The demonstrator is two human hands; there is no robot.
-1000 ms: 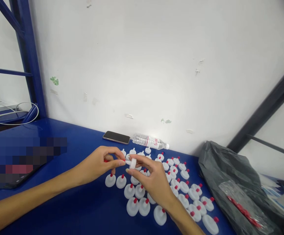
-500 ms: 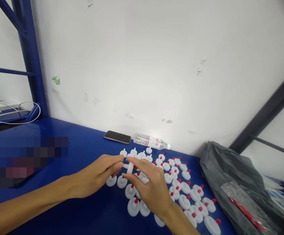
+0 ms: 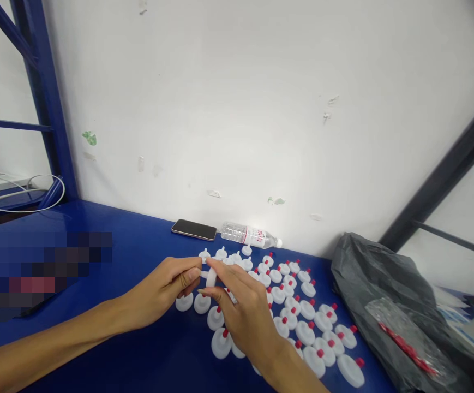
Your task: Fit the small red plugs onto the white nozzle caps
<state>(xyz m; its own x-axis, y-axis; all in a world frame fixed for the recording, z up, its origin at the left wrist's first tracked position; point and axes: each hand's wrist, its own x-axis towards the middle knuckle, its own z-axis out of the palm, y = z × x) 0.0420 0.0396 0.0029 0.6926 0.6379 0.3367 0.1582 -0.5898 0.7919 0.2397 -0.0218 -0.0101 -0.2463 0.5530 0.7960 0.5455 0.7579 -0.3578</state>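
Observation:
Between my two hands is a white round cap piece (image 3: 211,277), seen edge-on above the blue table (image 3: 138,240). My right hand (image 3: 245,305) grips its disc between thumb and fingers. The fingers of my left hand (image 3: 175,286) are pinched at the piece's narrow end, and the fingertips hide what is there. Under and to the right of my hands lie several white discs with red tips (image 3: 307,333). A few white discs with bare white spouts (image 3: 221,254) lie just beyond my fingers.
A phone (image 3: 194,230) and a clear plastic bottle (image 3: 249,235) lie along the wall. At the right, a dark grey plastic bag (image 3: 367,273) has a clear bag of red pieces (image 3: 411,344) on it. A white cable (image 3: 63,191) loops at the far left.
The view has shifted slightly. My hands still hold the white piece, which my right hand has turned a little and brought closer to my left fingers.

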